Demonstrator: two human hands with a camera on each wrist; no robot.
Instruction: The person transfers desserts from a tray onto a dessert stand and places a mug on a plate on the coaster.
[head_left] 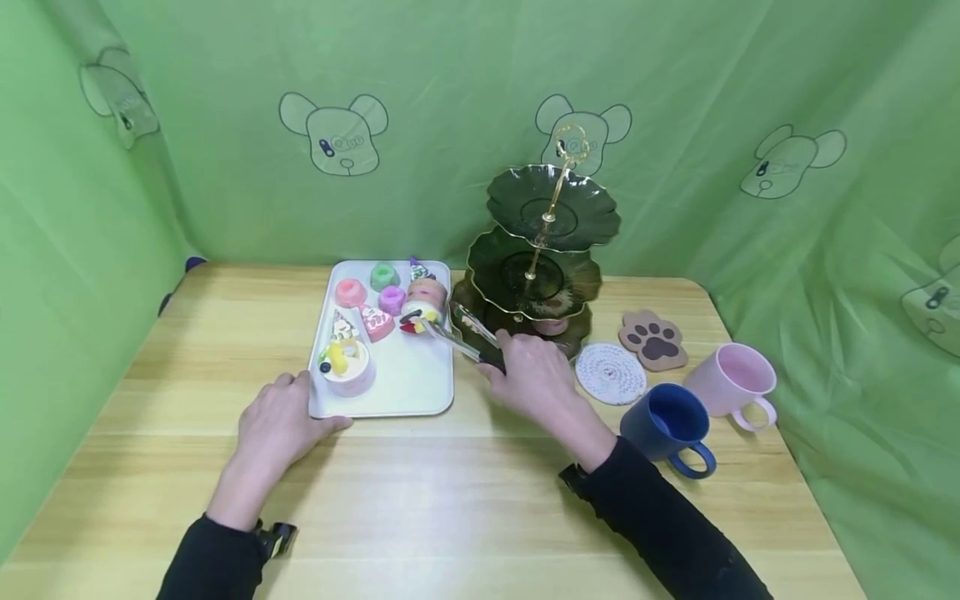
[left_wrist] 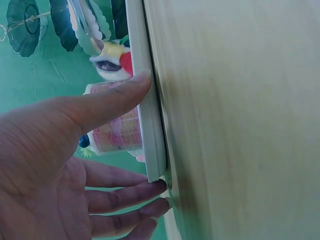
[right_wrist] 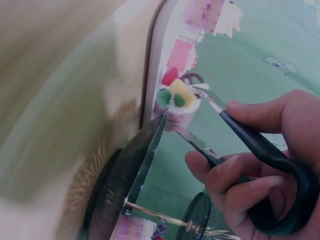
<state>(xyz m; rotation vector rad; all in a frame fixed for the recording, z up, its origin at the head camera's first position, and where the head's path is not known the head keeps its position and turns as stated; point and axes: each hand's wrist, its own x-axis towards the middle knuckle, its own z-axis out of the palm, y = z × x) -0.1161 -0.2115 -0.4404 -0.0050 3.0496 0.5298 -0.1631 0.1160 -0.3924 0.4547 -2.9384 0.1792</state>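
My left hand (head_left: pixel 277 425) touches the near left corner of a white tray (head_left: pixel 405 392); in the left wrist view its thumb lies along the rim and its fingers are fairly straight. Black-handled serving tongs (right_wrist: pixel 260 142) are in my right hand (head_left: pixel 536 375), with fingers in the handle loops. The tongs' metal arms stand apart, one tip at the fruit topping of a round toy cake (head_left: pixel 427 292). That cake lies on its side at the tray's right edge, topping facing me. Another round fruit-topped cake (head_left: pixel 348 379) stands upright near my left hand.
Toy cake slices (head_left: pixel 377 322) and several small ring-shaped sweets (head_left: pixel 350 292) share the tray. Right of it stands a dark three-tier stand (head_left: pixel 495 258), a pink cake (head_left: pixel 553 326) on its lowest tier. Coasters (head_left: pixel 611 373), a blue mug (head_left: pixel 660 429) and a pink mug (head_left: pixel 723 383) are farther right.
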